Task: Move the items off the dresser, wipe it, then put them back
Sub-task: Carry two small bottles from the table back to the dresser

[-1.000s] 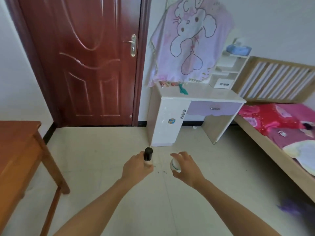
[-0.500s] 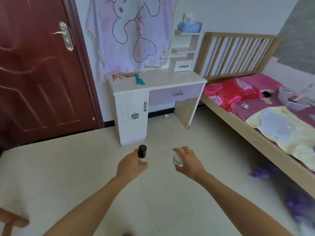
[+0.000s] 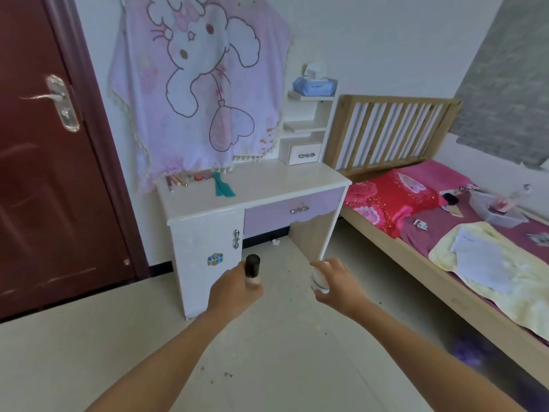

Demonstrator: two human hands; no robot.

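Observation:
The white dresser (image 3: 276, 185) with a purple drawer stands against the far wall. At its back left lie a teal comb (image 3: 222, 188) and several small cosmetics (image 3: 185, 178). In front of the dresser, my left hand (image 3: 231, 289) grips a small bottle with a black cap (image 3: 252, 270), held upright. My right hand (image 3: 338, 288) holds a small white jar (image 3: 319, 281). Both hands are over the floor, a short way from the dresser's front.
A dark red door (image 3: 44, 162) is at left. A pink cartoon cloth (image 3: 202, 84) hangs over the dresser's back. A shelf unit (image 3: 306, 129) with a blue tissue pack (image 3: 315, 86) sits at the dresser's right. The wooden bed (image 3: 416, 263) carrying bedding and small items runs along the right.
The view has swung right and closed in on the dresser. The brown table at left has left the view. Both hands keep their hold on the bottle and the jar.

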